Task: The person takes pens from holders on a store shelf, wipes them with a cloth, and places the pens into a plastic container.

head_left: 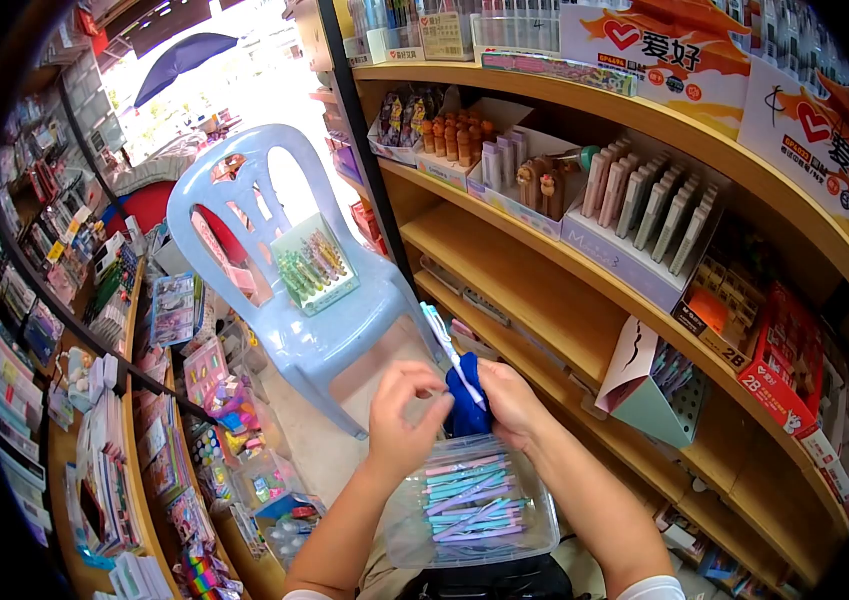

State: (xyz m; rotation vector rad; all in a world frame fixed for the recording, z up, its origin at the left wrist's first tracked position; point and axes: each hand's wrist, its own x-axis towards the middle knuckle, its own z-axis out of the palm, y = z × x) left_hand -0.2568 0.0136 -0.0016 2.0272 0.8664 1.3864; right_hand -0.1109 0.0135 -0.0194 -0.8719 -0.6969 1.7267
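My right hand point(512, 405) is closed around a bundled dark-blue cloth point(465, 408) and a white pen point(453, 350) with a light-blue end. The pen slants up and left out of the grip, lying against the cloth. Just left of them, my left hand point(409, 412) has bent fingers with a gap between thumb and forefinger, and nothing shows in it. Below both hands, a clear plastic box point(534, 535) contains several pastel pens point(471, 500) in pink, turquoise and lilac, laid crosswise in a stack.
Ahead stands a light-blue plastic chair point(364, 300) bearing a box of green-topped pens point(313, 265). Wooden shelves point(514, 262) with boxed stationery curve along the right. A tilted pen box point(659, 400) sits on a lower shelf. Books and toys point(234, 400) line the left.
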